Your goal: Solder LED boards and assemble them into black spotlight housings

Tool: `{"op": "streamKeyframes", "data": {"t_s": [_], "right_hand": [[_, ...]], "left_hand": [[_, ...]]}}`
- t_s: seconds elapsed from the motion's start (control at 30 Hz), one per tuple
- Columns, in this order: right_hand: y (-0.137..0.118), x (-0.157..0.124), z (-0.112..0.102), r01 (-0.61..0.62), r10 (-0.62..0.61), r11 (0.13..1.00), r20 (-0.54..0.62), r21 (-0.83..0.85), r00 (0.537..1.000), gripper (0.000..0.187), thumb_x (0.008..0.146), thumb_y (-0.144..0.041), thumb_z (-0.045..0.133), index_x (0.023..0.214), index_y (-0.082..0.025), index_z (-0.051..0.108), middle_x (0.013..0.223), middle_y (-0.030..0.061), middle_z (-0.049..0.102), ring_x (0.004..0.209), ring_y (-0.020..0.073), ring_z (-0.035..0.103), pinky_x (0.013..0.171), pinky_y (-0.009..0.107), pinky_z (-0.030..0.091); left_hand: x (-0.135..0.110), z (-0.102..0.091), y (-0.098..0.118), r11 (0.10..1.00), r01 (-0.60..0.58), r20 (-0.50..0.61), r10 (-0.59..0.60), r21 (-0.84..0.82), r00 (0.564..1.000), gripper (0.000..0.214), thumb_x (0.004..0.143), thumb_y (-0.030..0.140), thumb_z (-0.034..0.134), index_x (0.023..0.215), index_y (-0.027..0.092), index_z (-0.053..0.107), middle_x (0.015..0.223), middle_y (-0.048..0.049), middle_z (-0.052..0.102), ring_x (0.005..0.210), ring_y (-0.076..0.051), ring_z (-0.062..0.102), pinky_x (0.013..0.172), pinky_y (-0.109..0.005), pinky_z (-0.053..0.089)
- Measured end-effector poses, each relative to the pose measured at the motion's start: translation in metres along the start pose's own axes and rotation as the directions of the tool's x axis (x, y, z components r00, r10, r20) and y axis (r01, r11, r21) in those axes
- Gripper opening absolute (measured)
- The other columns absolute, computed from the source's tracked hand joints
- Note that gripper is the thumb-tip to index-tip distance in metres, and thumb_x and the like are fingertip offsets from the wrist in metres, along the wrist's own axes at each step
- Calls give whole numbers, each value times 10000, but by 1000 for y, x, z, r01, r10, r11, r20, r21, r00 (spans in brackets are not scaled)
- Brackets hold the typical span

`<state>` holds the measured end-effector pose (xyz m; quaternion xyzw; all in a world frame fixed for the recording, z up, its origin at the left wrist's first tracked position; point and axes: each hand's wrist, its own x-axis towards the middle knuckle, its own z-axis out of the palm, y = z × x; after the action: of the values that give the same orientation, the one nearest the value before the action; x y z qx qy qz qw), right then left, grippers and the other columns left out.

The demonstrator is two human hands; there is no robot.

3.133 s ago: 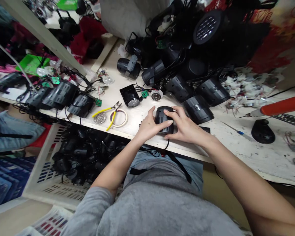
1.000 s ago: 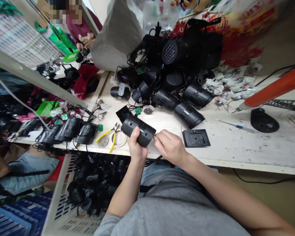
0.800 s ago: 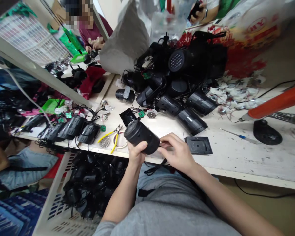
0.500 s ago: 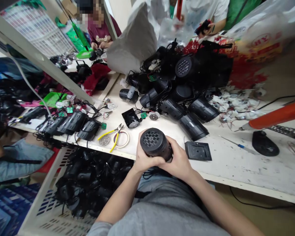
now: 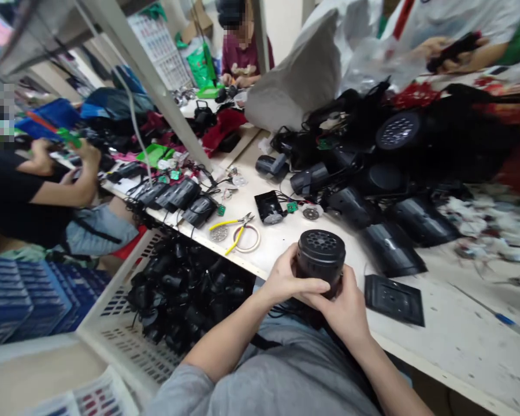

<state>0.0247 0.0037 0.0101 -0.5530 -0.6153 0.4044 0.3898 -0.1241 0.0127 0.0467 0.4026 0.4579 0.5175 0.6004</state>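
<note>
The left hand (image 5: 283,278) and the right hand (image 5: 342,303) are both closed around a matte black cylindrical lamp housing (image 5: 320,263), which stands upright just past the desk's front edge, in front of the person's torso. The left fingers (image 5: 305,284) wrap across its near side while the right fingers (image 5: 340,283) cradle the opposite flank. The round, perforated end faces up, clear of both hands, and this two-handed wrap seems a sound hold: it steadies the body and leaves the holes in plain view.

Just beyond the right hand, a flat black square plate (image 5: 393,299) lies on the white, scuffed desk (image 5: 455,341). Ahead of the hands, a row of ribbed black cylinders (image 5: 392,248) lies on its side, with more heaped behind. Forward of the left hand are yellow-handled pliers (image 5: 238,236), a pale ring of tape (image 5: 247,238) and a round perforated metal disc (image 5: 219,233). Further along sit an opened black housing (image 5: 268,207) and a small green circuit board (image 5: 291,206). Below the left forearm, a white slotted plastic crate (image 5: 112,315) holds a heap of black parts.
</note>
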Motion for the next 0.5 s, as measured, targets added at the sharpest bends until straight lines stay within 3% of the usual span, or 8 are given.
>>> {"op": "streamKeyframes", "data": {"t_s": [0.1, 0.2, 0.27, 0.33, 0.4, 0.5], "right_hand": [[1, 0, 1, 90, -100, 994, 168, 68, 981, 703, 722, -604, 775, 1265, -215, 555, 1149, 123, 711, 941, 269, 731, 788, 405, 626], [2, -2, -5, 219, -225, 974, 213, 53, 951, 485, 864, -559, 665, 1227, -239, 624, 1185, 109, 683, 902, 216, 736, 797, 356, 635], [7, -3, -11, 283, -277, 959, 192, -4, 942, 351, 915, -526, 614, 1112, -245, 685, 1070, 78, 699, 803, 178, 729, 740, 308, 633], [15, -3, -18, 325, -312, 944, 151, -64, 938, 313, 929, -520, 597, 1014, -242, 713, 983, 60, 708, 761, 167, 722, 695, 277, 622], [23, -3, -23, 340, -329, 933, 105, -118, 939, 330, 933, -534, 586, 938, -232, 720, 915, 51, 715, 722, 163, 714, 655, 260, 608], [31, -4, -26, 349, -343, 921, 63, -172, 937, 355, 942, -541, 569, 873, -223, 710, 855, 39, 716, 690, 158, 701, 639, 250, 587]], "left_hand": [[-7, -24, 3, 989, 61, -136, -80, -137, 988, 719, 407, 366, 962, 1044, 174, 689, 1008, -65, 736, 984, -296, 677, 932, -431, 539], [-21, -74, 32, 969, 10, -264, -76, -245, 961, 650, 475, 425, 883, 1047, 177, 697, 960, -77, 751, 860, -291, 707, 841, -451, 576], [-33, -114, 69, 973, -48, -378, -42, -227, 925, 578, 526, 448, 834, 1018, 181, 694, 938, -80, 758, 835, -304, 719, 813, -476, 594], [-48, -151, 115, 973, -205, -513, 121, -110, 850, 546, 587, 445, 778, 1065, 200, 679, 923, -62, 758, 822, -292, 721, 802, -476, 606], [-62, -183, 161, 954, -301, -580, 253, 15, 775, 552, 646, 459, 715, 1127, 195, 656, 939, -63, 756, 815, -283, 717, 787, -473, 614], [-72, -224, 215, 931, -322, -641, 355, 173, 680, 525, 730, 514, 657, 1131, 176, 637, 980, -58, 749, 862, -260, 705, 763, -425, 625]]}}
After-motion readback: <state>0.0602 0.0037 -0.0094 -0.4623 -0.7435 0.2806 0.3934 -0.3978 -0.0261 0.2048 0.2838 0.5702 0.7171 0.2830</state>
